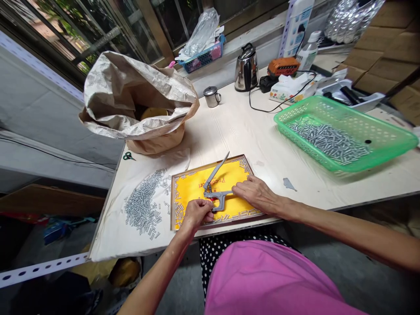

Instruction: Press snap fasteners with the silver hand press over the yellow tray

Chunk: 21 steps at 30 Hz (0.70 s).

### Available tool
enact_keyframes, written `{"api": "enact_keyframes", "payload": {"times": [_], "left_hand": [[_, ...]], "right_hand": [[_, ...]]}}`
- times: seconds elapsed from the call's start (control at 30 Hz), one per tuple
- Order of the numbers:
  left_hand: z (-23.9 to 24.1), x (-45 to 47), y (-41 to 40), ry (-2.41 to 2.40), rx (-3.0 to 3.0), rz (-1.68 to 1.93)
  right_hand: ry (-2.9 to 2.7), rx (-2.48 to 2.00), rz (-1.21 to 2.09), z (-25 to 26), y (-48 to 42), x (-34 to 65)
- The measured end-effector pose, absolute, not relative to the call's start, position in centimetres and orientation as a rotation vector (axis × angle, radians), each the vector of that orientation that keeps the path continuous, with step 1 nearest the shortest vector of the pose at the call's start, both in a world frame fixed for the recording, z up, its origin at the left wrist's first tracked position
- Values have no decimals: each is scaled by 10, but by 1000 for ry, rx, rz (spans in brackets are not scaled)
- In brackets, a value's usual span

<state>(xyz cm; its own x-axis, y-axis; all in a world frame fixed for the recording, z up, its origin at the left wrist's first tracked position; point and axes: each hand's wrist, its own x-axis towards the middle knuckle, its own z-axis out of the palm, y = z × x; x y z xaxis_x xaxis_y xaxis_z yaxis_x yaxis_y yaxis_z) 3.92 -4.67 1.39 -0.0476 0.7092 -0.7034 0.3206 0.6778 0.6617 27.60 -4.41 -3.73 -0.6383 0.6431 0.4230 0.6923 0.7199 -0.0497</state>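
A yellow tray with a wooden rim (183, 192) lies at the table's front edge, small metal pieces along its borders. On it stands a grey hand press tool (217, 197) with its long lever (216, 169) raised toward the back. My left hand (197, 212) is pinched at the tool's jaw, fingers closed on something too small to make out. My right hand (256, 192) rests on the tray, fingers curled against the tool's right side. A pile of small metal tubes (142, 203) lies left of the tray.
A green basket (387, 151) with several metal pieces sits at the right. A crumpled paper sack (138, 100) stands at the back left, scissors (128, 156) beside it. A kettle (246, 68), a metal cup (211, 96), cables and boxes line the back.
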Motion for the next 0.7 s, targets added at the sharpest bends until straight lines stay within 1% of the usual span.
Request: {"api": "enact_keyframes", "payload": {"times": [0.23, 0.43, 0.6, 0.7], "left_hand": [[11, 34, -38, 1641, 877, 292], [19, 33, -28, 1601, 864, 165], [19, 33, -27, 1622, 923, 164], [16, 33, -30, 1661, 978, 157]], "right_hand": [[-2660, -1126, 87, -39, -31, 271], [-2704, -1247, 16, -38, -33, 265], [-2678, -1308, -42, -39, -36, 263], [-2675, -1281, -23, -38, -38, 263]]}}
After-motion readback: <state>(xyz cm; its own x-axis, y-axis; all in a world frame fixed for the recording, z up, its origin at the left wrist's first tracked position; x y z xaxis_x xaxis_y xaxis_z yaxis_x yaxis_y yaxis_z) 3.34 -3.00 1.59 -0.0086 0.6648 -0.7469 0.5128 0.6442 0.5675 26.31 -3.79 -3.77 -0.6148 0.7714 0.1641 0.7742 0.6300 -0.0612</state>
